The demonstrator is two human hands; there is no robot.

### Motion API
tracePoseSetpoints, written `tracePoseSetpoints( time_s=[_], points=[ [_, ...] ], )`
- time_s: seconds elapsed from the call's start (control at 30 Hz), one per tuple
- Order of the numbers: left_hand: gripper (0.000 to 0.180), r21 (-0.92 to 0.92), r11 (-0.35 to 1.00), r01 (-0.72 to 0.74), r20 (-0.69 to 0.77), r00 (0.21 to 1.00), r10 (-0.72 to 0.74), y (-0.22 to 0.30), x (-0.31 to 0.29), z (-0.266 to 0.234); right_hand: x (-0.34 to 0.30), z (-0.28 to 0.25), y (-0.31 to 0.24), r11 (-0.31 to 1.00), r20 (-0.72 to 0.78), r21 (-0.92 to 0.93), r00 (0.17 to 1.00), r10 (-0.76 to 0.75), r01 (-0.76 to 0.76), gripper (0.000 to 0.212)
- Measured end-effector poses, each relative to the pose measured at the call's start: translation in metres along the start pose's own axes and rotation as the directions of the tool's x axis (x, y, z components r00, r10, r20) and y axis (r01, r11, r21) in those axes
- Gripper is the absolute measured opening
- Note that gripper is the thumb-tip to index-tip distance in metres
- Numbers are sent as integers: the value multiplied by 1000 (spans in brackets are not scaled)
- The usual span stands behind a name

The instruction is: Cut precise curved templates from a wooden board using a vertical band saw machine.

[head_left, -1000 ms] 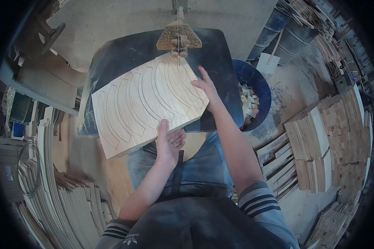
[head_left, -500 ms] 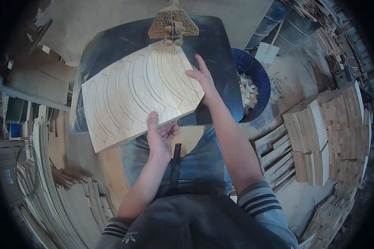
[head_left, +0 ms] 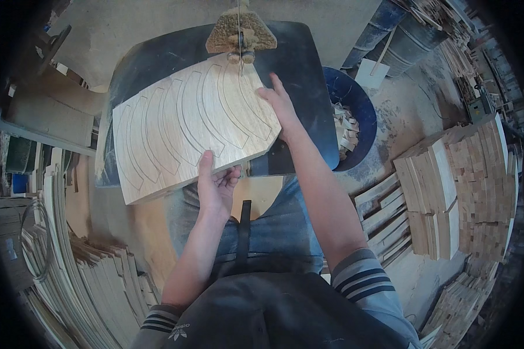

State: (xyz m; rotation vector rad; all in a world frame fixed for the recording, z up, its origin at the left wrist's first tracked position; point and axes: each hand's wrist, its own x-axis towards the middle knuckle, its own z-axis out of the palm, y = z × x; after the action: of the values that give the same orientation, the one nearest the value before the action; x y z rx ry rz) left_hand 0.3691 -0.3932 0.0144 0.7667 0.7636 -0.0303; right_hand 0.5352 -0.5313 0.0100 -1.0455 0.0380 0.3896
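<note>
A thick pale wooden board (head_left: 174, 128) with several curved outlines drawn on it lies on the dark saw table (head_left: 297, 46). Its far right part meets the thin vertical bandsaw blade (head_left: 239, 29), under a sawdust-coated blade guide (head_left: 241, 39). My left hand (head_left: 214, 189) grips the near edge, thumb on top and fingers curled beneath. At the right edge, my right hand (head_left: 280, 107) holds the board with its thumb against it; one finger stretches forward toward the blade side, and the other fingers are partly hidden.
A blue tub (head_left: 364, 128) of wood offcuts (head_left: 344, 131) stands right of the table. Stacked wood pieces (head_left: 477, 192) rise at the right, and long thin strips (head_left: 93, 285) stand at the left. Dark barrels (head_left: 410, 43) and a flat-bladed shovel (head_left: 371, 74) are at the far right.
The board has slid a little away from me and slightly left, farther along the blade. Both hands moved with it, keeping their holds.
</note>
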Motion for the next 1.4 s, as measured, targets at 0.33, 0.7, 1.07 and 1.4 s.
tracePoseSetpoints(
  time_s=[0.33,0.7,1.07,1.4],
  points=[
    [64,8,1000,-21,-39,999,21,9,5,6,9,4,2,995,-36,-64,996,-77,75,87],
    [68,30,999,-22,13,1000,22,17,17,2,18,2,7,993,-58,-45,992,-115,113,84],
    [79,53,998,-32,30,999,31,26,31,-2,22,4,8,986,-77,-51,984,-162,159,85],
    [70,50,997,-64,67,996,61,35,37,0,25,5,11,985,-86,-50,982,-170,167,85]
  ],
)
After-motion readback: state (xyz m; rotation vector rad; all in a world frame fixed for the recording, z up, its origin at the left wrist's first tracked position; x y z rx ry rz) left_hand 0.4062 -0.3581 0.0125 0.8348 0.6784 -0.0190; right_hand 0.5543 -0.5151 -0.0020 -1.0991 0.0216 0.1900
